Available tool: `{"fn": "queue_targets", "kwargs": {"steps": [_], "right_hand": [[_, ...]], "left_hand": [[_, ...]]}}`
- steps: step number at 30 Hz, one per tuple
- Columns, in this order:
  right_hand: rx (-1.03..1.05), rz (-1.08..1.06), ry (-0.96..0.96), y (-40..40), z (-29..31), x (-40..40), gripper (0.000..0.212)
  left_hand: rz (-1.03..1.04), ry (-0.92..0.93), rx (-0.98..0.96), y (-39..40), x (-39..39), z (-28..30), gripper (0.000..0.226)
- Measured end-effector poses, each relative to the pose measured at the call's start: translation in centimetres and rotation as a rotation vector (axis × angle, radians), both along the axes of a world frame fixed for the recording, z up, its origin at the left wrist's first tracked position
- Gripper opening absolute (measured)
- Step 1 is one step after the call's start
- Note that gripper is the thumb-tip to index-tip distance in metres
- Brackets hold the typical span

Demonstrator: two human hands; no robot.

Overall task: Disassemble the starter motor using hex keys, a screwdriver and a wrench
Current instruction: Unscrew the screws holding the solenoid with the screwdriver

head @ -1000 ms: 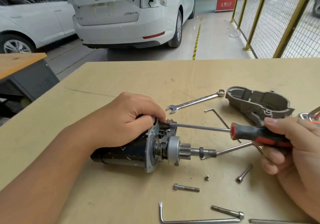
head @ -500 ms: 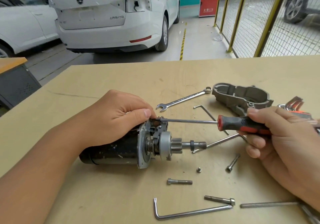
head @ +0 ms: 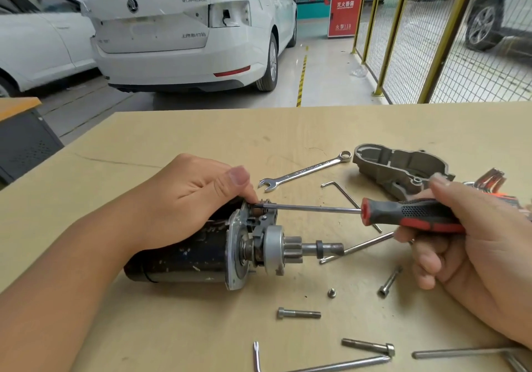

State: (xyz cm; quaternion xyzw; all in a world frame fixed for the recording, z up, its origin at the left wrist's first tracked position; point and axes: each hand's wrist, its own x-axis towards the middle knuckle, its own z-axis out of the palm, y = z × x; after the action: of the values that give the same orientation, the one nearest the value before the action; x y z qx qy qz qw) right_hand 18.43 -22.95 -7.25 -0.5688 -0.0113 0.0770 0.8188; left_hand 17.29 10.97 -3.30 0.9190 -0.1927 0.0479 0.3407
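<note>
**Working the screwdriver into the motor's drive end**

The motor (head: 184,253) lies on its side on the table (head: 201,130), pinion and shaft pointing right. The left hand (head: 187,199) wraps over the top of the dark body, thumb lying along the index finger, whose tip presses beside the mounting plate — steadying the unit. The right hand (head: 472,236) curls round the handle of the screwdriver (head: 411,214), whose shank runs nearly level to the left; its tip sits at the top of the lever mechanism just behind the plate, though what it engages is too small to tell. The nose housing (head: 403,170) is already off and lies well apart at the right, beyond the wrench (head: 305,171). Several loose bolts (head: 299,313) and a hex key (head: 319,367) lie in front. The step in hand appears to be freeing a fastener or lever at the drive end. The next move likely calls for keeping the tip seated and in line while the left hand resists rolling — a slip could mar the parts.
</note>
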Motion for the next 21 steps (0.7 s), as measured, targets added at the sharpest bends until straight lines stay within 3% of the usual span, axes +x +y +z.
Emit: {"fn": "queue_targets", "kwargs": {"steps": [2,12,17,21], "right_hand": [[-0.050,0.002,-0.003,-0.19,0.08,-0.14,0.074],[0.027,0.066,-0.100,-1.01,-0.36,-0.05,0.065],[-0.076,0.063,-0.097,-0.82,-0.01,-0.14,0.073],[-0.106,0.029,-0.133,-0.90,-0.56,-0.14,0.070]], "left_hand": [[-0.002,0.005,0.000,0.10,0.07,0.02,0.075],[-0.046,0.031,-0.020,0.58,0.33,0.10,0.067],[-0.034,0.042,-0.032,0.74,0.22,-0.03,0.066],[0.032,0.095,-0.087,0.80,0.24,0.07,0.050]]}}
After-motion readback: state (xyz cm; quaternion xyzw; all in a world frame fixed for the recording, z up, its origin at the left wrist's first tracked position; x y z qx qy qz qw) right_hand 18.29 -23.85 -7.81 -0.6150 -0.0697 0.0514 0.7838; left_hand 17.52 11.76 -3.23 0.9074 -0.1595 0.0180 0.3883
